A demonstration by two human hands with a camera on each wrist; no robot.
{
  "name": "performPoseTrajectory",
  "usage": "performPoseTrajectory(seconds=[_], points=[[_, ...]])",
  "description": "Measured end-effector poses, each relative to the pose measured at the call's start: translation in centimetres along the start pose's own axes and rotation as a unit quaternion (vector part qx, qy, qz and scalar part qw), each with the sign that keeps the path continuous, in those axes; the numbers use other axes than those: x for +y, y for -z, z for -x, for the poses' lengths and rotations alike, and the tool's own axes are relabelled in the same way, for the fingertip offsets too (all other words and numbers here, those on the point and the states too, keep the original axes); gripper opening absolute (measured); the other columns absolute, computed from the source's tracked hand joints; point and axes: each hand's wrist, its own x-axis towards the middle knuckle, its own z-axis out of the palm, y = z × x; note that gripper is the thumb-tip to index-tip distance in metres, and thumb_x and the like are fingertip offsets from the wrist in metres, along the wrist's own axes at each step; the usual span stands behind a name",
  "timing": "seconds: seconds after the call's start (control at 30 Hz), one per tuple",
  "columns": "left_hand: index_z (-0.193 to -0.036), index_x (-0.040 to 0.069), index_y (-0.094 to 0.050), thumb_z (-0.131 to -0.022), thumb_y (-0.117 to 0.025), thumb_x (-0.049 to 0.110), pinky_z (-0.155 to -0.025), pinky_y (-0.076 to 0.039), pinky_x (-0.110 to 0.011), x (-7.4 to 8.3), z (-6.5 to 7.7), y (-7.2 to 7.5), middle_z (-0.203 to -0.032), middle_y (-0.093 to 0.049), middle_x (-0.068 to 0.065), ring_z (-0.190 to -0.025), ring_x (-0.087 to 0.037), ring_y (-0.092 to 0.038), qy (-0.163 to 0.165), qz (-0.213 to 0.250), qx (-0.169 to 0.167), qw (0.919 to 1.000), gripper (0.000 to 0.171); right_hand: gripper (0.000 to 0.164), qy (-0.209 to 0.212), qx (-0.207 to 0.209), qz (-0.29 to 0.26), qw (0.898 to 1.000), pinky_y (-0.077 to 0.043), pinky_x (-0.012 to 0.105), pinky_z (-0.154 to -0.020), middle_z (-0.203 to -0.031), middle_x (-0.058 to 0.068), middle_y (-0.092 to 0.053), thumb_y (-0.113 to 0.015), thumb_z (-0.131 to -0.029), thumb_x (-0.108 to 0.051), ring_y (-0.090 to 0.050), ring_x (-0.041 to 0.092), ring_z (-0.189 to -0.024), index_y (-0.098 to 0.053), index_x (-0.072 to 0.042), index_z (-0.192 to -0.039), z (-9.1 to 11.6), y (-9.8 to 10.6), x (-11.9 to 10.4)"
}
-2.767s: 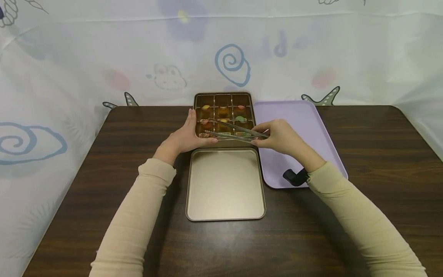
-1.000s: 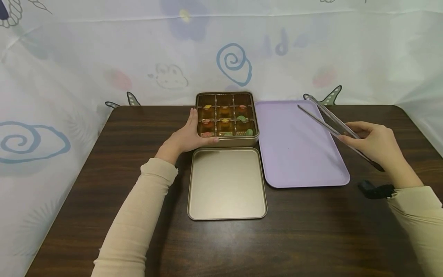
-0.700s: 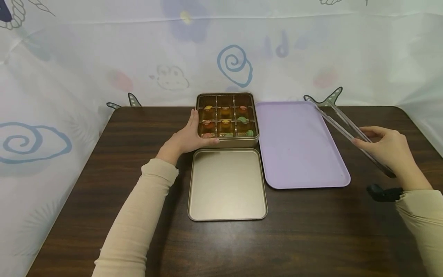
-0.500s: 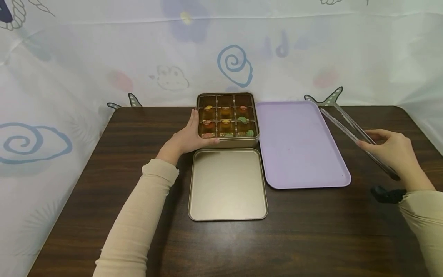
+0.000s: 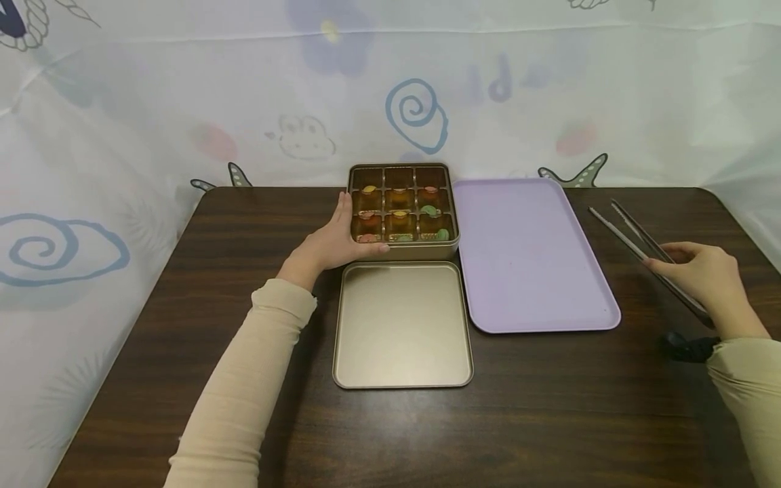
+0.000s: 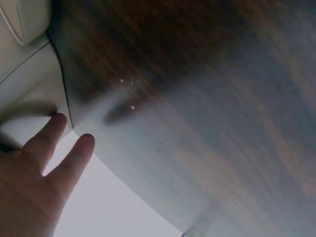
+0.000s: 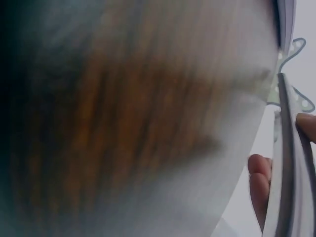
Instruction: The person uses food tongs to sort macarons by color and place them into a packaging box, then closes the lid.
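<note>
My left hand (image 5: 329,244) rests against a gold tin (image 5: 405,252), its straight fingers along the left side and the thumb along the front wall. Inside the tin, a clear divided insert holds several small round sweets in yellow, orange, pink and green. The left wrist view shows two straight fingertips (image 6: 87,143) at the tin's wall (image 6: 34,74). My right hand (image 5: 702,271) grips metal tongs (image 5: 622,238), low over the table right of the purple tray. Their two arms stand apart with nothing between the tips. Thumb and fingers press the tongs (image 7: 286,163) from both sides in the right wrist view.
In front of the tin lies a shallow gold lid (image 5: 403,325). The purple tray (image 5: 531,257) sits to the right of both, bare on top. All stand on a dark wooden table (image 5: 549,413), with a printed white curtain (image 5: 500,129) behind it.
My right hand has carried the tongs from over the tin rightward past the tray, then lower toward the table. A green sweet now shows in the tin's front right compartment. The left hand stays put.
</note>
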Motion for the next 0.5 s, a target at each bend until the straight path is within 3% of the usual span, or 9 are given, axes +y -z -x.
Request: performPoseTrajectory(seconds=[0.23, 0.5], points=[[-0.148, 0.021, 0.028, -0.072, -0.053, 0.082, -0.084, -0.049, -0.048, 0.1, 0.09, 0.06, -0.158, 0.028, 0.005, -0.119, -0.038, -0.057, 0.003, -0.016, 0.006, 0.9999, 0.127, 0.07, -0.005, -0.017, 0.011, 1.0, -0.035, 0.068, -0.09, -0.126, 0.044, -0.045, -0.051, -0.095, -0.046, -0.038, 0.06, -0.114, -0.044, 0.013, -0.133, -0.17, -0.01, 0.54], [-0.149, 0.021, 0.027, -0.073, -0.051, 0.082, -0.08, -0.05, -0.045, 0.09, 0.18, 0.08, -0.157, 0.028, 0.007, -0.109, -0.037, -0.062, 0.008, -0.03, 0.006, 0.9995, 0.125, 0.073, -0.001, -0.047, 0.03, 0.998, -0.034, 0.07, -0.092, -0.129, 0.046, -0.04, -0.051, -0.094, -0.048, -0.037, 0.06, -0.114, -0.044, 0.014, -0.131, -0.17, 0.07, 0.55]])
